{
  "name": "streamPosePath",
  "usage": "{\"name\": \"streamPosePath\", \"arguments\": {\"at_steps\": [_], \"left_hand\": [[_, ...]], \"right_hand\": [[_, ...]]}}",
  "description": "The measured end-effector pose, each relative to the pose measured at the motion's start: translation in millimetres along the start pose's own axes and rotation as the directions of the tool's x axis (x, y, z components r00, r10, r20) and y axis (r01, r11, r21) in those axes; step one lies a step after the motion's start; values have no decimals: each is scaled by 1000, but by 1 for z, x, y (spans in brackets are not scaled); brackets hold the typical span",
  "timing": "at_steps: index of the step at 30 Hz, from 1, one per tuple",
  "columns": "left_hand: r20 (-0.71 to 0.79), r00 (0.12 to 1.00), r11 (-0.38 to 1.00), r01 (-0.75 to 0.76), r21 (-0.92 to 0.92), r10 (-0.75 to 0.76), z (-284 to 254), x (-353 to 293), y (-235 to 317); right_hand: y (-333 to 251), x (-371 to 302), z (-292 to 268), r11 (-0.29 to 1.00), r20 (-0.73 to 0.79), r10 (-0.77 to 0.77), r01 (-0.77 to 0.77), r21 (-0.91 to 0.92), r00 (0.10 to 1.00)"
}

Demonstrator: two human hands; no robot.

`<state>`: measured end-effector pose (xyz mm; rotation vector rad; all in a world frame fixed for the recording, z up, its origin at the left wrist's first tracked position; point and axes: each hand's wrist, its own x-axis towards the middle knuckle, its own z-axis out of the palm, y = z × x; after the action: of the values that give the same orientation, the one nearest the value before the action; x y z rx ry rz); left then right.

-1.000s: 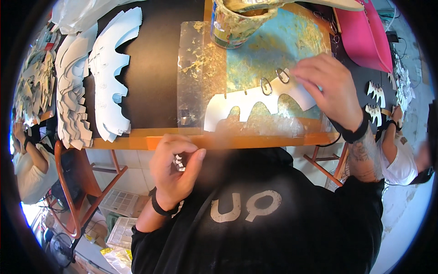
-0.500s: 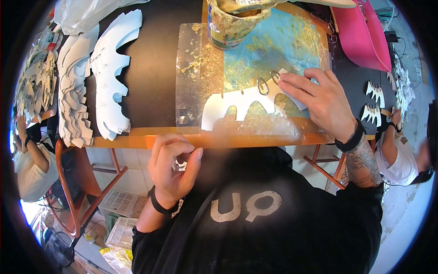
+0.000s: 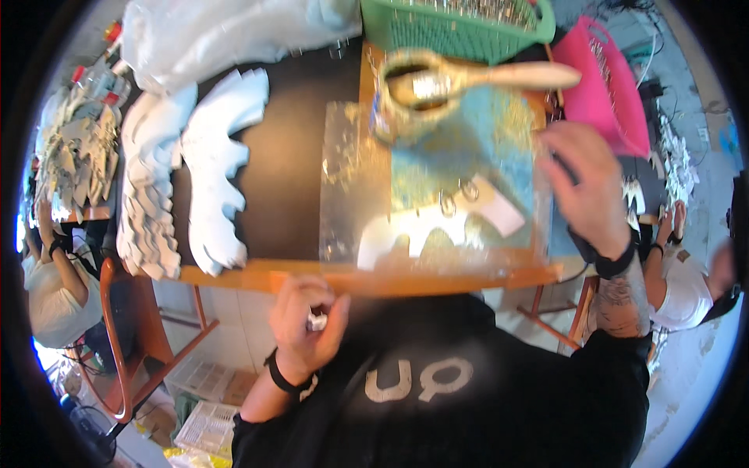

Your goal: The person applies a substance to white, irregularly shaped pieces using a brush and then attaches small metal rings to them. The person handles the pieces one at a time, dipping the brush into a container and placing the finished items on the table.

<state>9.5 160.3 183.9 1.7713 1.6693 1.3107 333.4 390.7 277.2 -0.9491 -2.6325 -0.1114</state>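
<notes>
A white scalloped piece (image 3: 421, 228) lies on the glue-stained mat (image 3: 503, 129) in front of me. Two metal oval rings stand at its upper edge, one ring (image 3: 447, 204) left of the other ring (image 3: 470, 189). My right hand (image 3: 589, 187) hovers at the mat's right side, blurred, its fingers apart and nothing visible in them. Close to the table's front edge, my left hand (image 3: 306, 324) is curled closed around small shiny metal pieces (image 3: 316, 319), mostly hidden by the fingers. Behind the white piece sits a glue-crusted pot (image 3: 382, 117) with a wooden-handled brush (image 3: 523, 75) across its top.
Two stacks of white scalloped pieces, a left stack (image 3: 144, 187) and a right stack (image 3: 214, 171), lie on the left. A clear plastic bag (image 3: 234, 39), a green basket (image 3: 452, 35) of metal parts and a pink bin (image 3: 601, 93) line the back. People work at both sides.
My right hand has let go of the right ring on the white piece and moved right, off the mat. My left hand stays curled. The view has shifted, showing more of the table's back.
</notes>
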Motion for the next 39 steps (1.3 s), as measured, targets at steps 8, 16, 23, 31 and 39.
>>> {"name": "streamPosePath", "arguments": {"at_steps": [8,16,23,31,39], "left_hand": [[30,996,983,90,-161,-86,2,10,10],[-27,997,991,69,-114,-73,-9,3,3],[-19,995,987,93,-133,-97,-12,2,2],[2,998,981,65,-184,-65,-2,6,18],[36,998,986,-38,-159,44,12,-11,33]], "right_hand": [[114,154,-28,979,90,113,-126,162,990],[145,215,43,997,428,30,2,-75,903],[150,214,24,919,375,225,-323,225,899],[152,184,-9,856,200,302,-357,375,932],[160,166,-3,862,43,327,-316,396,944]]}}
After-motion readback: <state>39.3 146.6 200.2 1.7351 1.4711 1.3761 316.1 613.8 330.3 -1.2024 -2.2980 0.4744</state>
